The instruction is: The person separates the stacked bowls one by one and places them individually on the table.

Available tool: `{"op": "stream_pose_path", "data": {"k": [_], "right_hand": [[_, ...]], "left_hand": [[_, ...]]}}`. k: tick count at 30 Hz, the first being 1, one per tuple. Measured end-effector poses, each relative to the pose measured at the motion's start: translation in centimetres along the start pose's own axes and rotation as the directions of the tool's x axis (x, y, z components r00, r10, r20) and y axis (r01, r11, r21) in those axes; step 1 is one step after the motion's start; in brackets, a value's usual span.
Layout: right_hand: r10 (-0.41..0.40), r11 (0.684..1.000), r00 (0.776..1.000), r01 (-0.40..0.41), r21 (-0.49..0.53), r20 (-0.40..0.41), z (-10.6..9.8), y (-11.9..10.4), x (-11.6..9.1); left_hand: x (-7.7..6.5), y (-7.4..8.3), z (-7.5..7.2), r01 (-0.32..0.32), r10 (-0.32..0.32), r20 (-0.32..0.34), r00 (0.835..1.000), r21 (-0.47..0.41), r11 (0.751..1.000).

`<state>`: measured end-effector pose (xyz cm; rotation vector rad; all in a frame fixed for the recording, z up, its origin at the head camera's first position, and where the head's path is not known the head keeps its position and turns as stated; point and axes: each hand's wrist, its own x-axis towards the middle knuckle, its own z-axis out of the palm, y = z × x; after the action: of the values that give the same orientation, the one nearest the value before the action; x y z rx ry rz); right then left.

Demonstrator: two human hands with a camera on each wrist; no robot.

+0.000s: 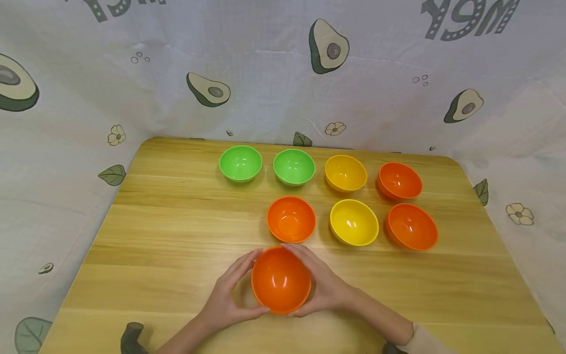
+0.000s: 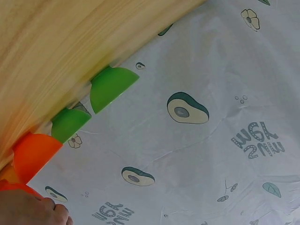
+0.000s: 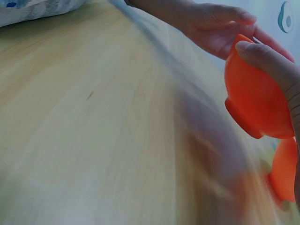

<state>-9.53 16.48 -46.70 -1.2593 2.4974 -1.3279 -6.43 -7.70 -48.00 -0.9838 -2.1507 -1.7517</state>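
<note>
An orange bowl is held between both hands near the front of the table, its opening facing up toward the head camera. My left hand curves round its left side, index finger and thumb at the rim. From the right, my right hand grips it, fingers at the far rim and thumb at the near side. The right wrist view shows the bowl's base raised off the table, with the right thumb on its side. Just beyond it stands another orange bowl.
Behind stand two green bowls, an amber bowl and an orange bowl. A yellow bowl and another orange bowl sit at right. Patterned cloth hangs behind the wooden table.
</note>
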Motion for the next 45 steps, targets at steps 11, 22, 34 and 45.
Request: {"op": "stream_pose_path", "data": {"k": [11, 22, 34, 45], "right_hand": [[-0.003, 1.0, 1.0, 0.003, -0.015, -0.015, -0.5, 0.1, 1.7], [-0.031, 1.0, 0.998, 0.031, 0.006, -0.061, -0.8, 0.1, 4.4], [0.027, 0.999, 0.976, -0.021, 0.031, -0.217, 0.0, -0.7, 8.4], [0.175, 0.984, 0.942, -0.177, 0.019, -0.286, 1.6, 0.1, 11.8]], "left_hand": [[1.1, 2.3, -1.0, 0.003, -0.005, -0.058, 0.998, -0.034, 0.999], [-2.1, -1.1, -0.1, 0.208, -0.204, -0.057, 0.977, 0.085, 0.974], [-2.9, -1.1, 0.6, 0.331, -0.336, -0.001, 0.942, 0.179, 0.926], [-2.7, -0.7, 0.8, 0.327, -0.338, 0.025, 0.941, 0.194, 0.925]]}}
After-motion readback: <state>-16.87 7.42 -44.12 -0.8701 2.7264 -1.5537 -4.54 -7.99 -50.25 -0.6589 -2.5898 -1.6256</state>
